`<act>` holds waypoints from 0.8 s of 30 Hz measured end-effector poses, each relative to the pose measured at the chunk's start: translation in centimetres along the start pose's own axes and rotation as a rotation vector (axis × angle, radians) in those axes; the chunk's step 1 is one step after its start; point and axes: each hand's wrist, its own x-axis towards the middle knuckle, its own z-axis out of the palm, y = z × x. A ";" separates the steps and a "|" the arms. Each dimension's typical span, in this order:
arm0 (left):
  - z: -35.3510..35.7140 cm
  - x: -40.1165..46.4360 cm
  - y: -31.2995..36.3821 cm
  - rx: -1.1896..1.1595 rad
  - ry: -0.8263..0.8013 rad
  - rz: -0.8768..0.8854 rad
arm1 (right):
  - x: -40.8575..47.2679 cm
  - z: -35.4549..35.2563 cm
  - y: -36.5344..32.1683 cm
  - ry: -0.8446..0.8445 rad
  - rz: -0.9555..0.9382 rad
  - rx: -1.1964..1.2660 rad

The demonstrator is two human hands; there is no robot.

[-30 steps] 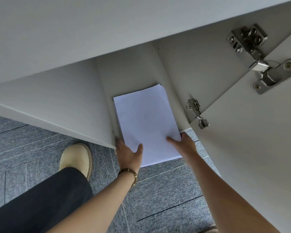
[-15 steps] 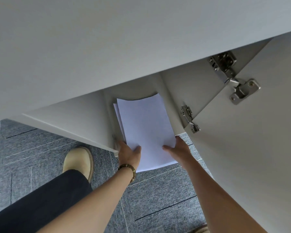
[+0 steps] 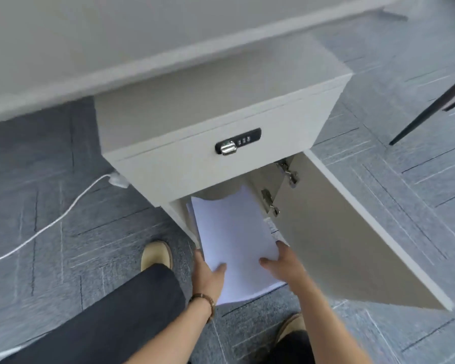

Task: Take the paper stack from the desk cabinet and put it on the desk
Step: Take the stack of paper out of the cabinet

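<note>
A white paper stack (image 3: 231, 232) slants out of the lower compartment of the white desk cabinet (image 3: 184, 166). Its far end is still inside the opening and bends upward; its near end hangs over the floor. My left hand (image 3: 209, 277) grips the stack's near left edge, thumb on top. My right hand (image 3: 283, 264) grips the near right edge, thumb on top as well. The white desk (image 3: 116, 35) spans the top of the view, above the cabinet.
The cabinet door (image 3: 352, 232) stands open to the right, with metal hinges (image 3: 269, 203). A drawer with a combination lock (image 3: 237, 144) sits above the opening. A white cable (image 3: 50, 224) crosses the grey carpet at left. Dark chair legs (image 3: 431, 109) stand at far right. My shoes and dark trouser leg are below.
The stack has slid further out of the cabinet toward me and lifted at its near end. My view has pulled back and up, so the drawer, lock and desk edge show.
</note>
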 end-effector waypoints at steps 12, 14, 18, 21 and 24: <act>-7.9 -21.4 5.4 0.047 -0.131 0.204 | -23.9 -5.2 0.0 0.280 0.002 0.148; -9.1 -24.4 5.8 0.053 -0.136 0.261 | -27.7 -5.4 -0.1 0.332 -0.014 0.195; -11.4 -28.4 6.0 0.060 -0.152 0.379 | -35.6 -5.6 -1.7 0.408 -0.050 0.247; -13.4 -30.6 6.7 0.038 -0.165 0.479 | -39.8 -5.6 -2.5 0.452 -0.105 0.272; -15.6 -32.3 7.8 -0.040 -0.174 0.555 | -43.4 -5.8 -4.0 0.486 -0.176 0.314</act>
